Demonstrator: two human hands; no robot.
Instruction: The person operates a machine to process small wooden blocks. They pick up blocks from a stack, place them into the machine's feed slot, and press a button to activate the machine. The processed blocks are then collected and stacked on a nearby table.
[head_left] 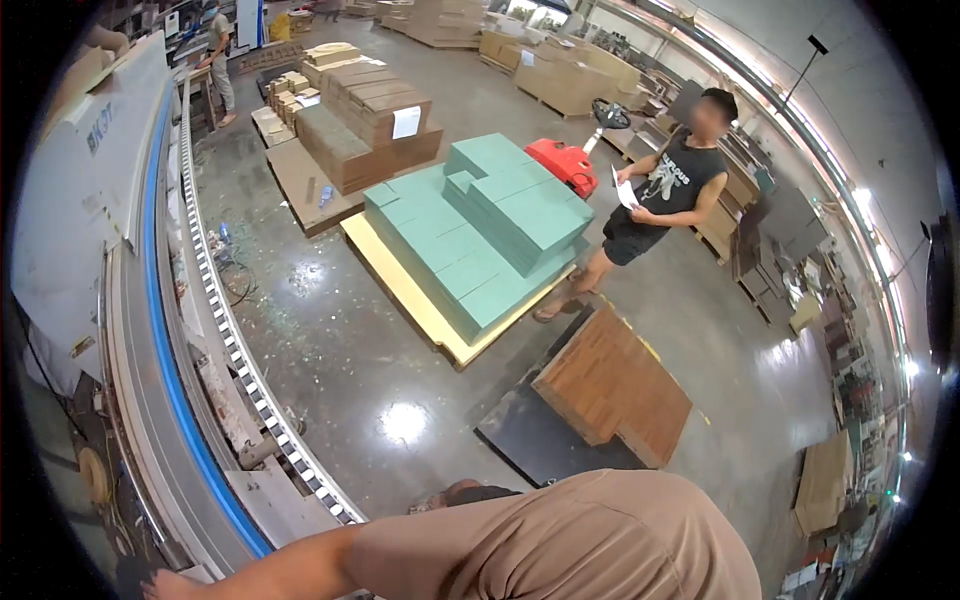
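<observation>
My right arm in a brown sleeve reaches across the lower edge toward the left. Its hand, my right hand (172,586), shows only in part at the lower left, beside the edge of a long machine bed (165,400) with a blue strip (180,395). The lower edge cuts off most of this hand, so I cannot make out its fingers or anything in them. My left hand is out of view. Below the strip's far side curves a black-and-white roller rail (232,345).
Green boards (430,235) are stacked on a yellow base sheet (385,285). Beside them a person (680,180) holds white paper (624,188), near a red pallet truck (565,165). Closer lie brown panels (620,375) on a dark board (540,435). Brown stacks (365,110) stand farther back.
</observation>
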